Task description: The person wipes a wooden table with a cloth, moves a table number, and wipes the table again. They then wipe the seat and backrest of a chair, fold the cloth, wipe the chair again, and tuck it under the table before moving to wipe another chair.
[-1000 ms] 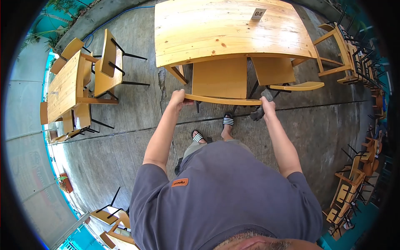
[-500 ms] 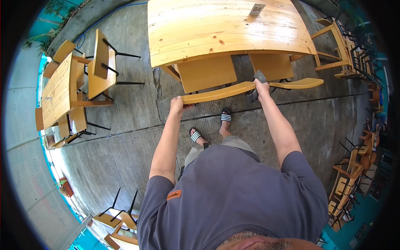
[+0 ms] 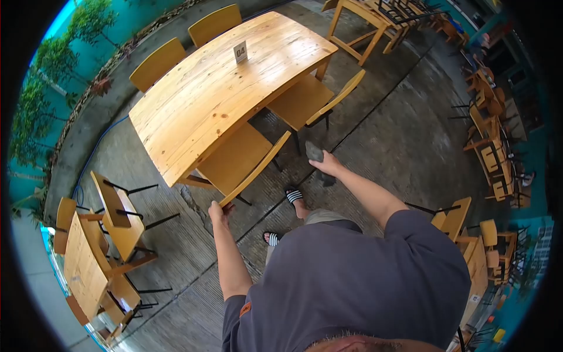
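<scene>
My left hand [image 3: 220,212] is closed on the near lower corner of a wooden chair's backrest [image 3: 257,170]. That chair's seat [image 3: 234,157] reaches partly under the long wooden table [image 3: 231,88]. In my right hand [image 3: 330,164] is a dark grey cloth [image 3: 315,152], bunched up, with a part hanging below the fingers. This hand is off to the right of the chair, over the floor, apart from the backrest. A second chair [image 3: 302,101] stands at the same side of the table, beyond my right hand.
A number sign marked 04 [image 3: 240,53] stands on the table. Two chairs [image 3: 157,63] line its far side. To the left is a smaller table [image 3: 85,264] with chairs around it. Stacked furniture [image 3: 404,14] is at the upper right. A blue hose [image 3: 97,146] runs along the floor.
My right hand has let go of the chair's backrest and moved right with the cloth. My left hand stays on the backrest. The view has turned, showing more of the table.
</scene>
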`<control>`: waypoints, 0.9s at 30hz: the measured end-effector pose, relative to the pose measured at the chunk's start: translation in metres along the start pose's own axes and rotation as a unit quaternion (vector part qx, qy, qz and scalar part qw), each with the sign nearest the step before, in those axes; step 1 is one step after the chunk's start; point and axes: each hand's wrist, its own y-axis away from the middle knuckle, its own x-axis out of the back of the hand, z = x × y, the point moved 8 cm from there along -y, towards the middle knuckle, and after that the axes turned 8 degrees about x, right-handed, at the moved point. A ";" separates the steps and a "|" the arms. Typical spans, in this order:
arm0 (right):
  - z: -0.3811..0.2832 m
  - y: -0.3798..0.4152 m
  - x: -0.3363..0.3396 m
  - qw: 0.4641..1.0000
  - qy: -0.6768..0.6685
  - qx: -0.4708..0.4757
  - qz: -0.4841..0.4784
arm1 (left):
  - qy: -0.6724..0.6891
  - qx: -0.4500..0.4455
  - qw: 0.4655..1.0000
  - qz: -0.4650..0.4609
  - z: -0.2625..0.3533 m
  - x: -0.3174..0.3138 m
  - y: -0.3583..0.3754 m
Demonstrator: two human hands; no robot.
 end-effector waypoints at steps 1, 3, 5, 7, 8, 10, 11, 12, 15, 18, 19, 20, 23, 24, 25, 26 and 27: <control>0.032 0.028 -0.002 0.997 0.061 -0.039 -0.026 | -0.001 0.008 1.000 0.008 -0.003 0.003 -0.002; 0.106 0.095 0.002 0.987 0.105 -0.116 -0.034 | -0.011 0.017 1.000 0.007 -0.001 -0.001 -0.010; 0.170 0.171 0.019 0.967 0.113 -0.228 -0.020 | 0.020 0.017 1.000 0.006 -0.008 0.008 -0.012; 0.241 0.248 0.029 0.943 0.047 -0.327 0.026 | 0.031 0.003 0.999 0.008 -0.007 0.007 -0.008; 0.287 0.283 0.029 0.922 0.059 -0.379 0.058 | 0.037 0.013 0.999 0.009 -0.009 0.008 -0.010; 0.317 0.353 0.036 0.883 0.054 -0.461 0.078 | 0.041 0.014 0.999 -0.002 -0.010 0.005 -0.018; 0.332 0.379 0.030 0.878 0.039 -0.475 0.041 | 0.041 0.005 0.999 0.009 -0.010 0.009 -0.016; 0.348 0.396 0.029 0.874 0.025 -0.485 0.006 | 0.045 -0.006 0.999 0.017 -0.008 0.007 -0.015; 0.367 0.415 0.019 0.855 0.012 -0.515 -0.057 | 0.057 -0.008 0.998 0.023 -0.008 0.003 -0.010; 0.396 0.379 0.022 0.869 -0.008 -0.493 -0.047 | 0.076 -0.051 0.994 0.067 -0.019 0.000 0.020; 0.385 0.362 0.029 0.877 -0.038 -0.478 -0.037 | 0.076 -0.083 0.988 0.109 -0.031 0.007 0.032; 0.389 0.338 0.033 0.901 -0.046 -0.432 -0.008 | 0.072 -0.064 0.986 0.137 -0.051 0.011 0.038; 0.383 0.273 0.060 0.946 -0.072 -0.311 0.060 | -0.025 0.014 0.984 0.178 -0.138 0.007 0.049; 0.386 0.256 0.063 0.953 -0.077 -0.281 0.079 | -0.142 0.080 0.979 0.126 -0.177 0.001 0.050; 0.394 0.241 0.066 0.960 -0.080 -0.250 0.098 | -0.255 0.146 0.953 0.072 -0.213 -0.014 0.056; 0.400 0.236 0.074 0.959 -0.080 -0.254 0.097 | -0.359 0.122 0.925 0.037 -0.235 -0.036 0.076; 0.403 0.225 0.078 0.965 -0.086 -0.241 0.055 | -0.456 0.093 0.885 -0.001 -0.256 -0.062 0.104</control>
